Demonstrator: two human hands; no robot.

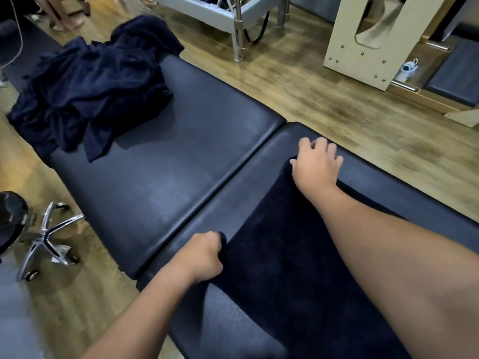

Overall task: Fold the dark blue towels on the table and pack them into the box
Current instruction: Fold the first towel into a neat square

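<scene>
Towel (pixel 293 255) corners seemingly inside both hands' curled fingers (pixel 320 147)

Spread towel (pixel 285 255) runs off frame — bottom edge.

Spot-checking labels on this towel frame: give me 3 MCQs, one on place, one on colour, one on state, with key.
1. Where is the heap of unfolded towels?
A. far end of the padded table
B. on the floor
C. on the stool

2. What colour is the spread towel?
A. white
B. dark blue
C. red

3. What is the left hand doing?
A. hanging idle
B. lying flat on the floor
C. gripping the spread towel's edge

Key: 1 A, the heap lies on the far cushion; 2 B, it matches the heap's navy; 3 C, its fingers curl round the near edge, while the right hand holds the far corner.
</scene>
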